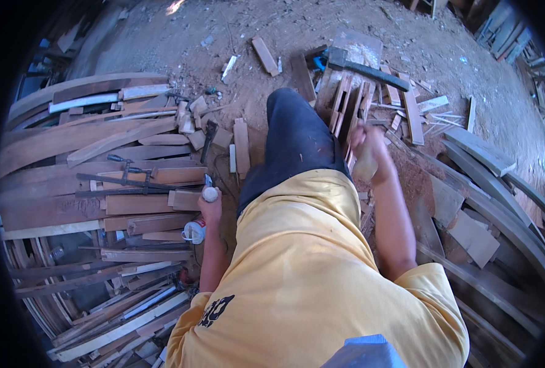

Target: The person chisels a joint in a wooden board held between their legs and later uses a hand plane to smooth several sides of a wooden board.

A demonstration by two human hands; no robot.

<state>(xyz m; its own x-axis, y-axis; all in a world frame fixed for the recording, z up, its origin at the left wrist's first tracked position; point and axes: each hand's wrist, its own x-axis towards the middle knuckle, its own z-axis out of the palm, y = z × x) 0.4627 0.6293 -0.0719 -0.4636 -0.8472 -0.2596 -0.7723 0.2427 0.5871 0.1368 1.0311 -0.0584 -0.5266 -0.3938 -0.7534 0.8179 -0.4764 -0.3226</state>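
Observation:
My left hand is closed around a small container with a round white top, likely a bottle, beside the stacked boards. Just below that hand is a white and red tub with a pale lid. On the right, my right hand is at the near end of some narrow slotted wooden pieces. Motion smears its fingers. Under the hand shows a pale yellowish patch, whose kind I cannot make out. Beyond the slotted pieces, a hammer with a dark handle lies across the wood.
Long boards are piled on my left, with a dark metal bar clamp on top. Curved planks lean at the right. Offcuts and wood scraps are scattered over the dirt floor. My dark-trousered knee is between my hands.

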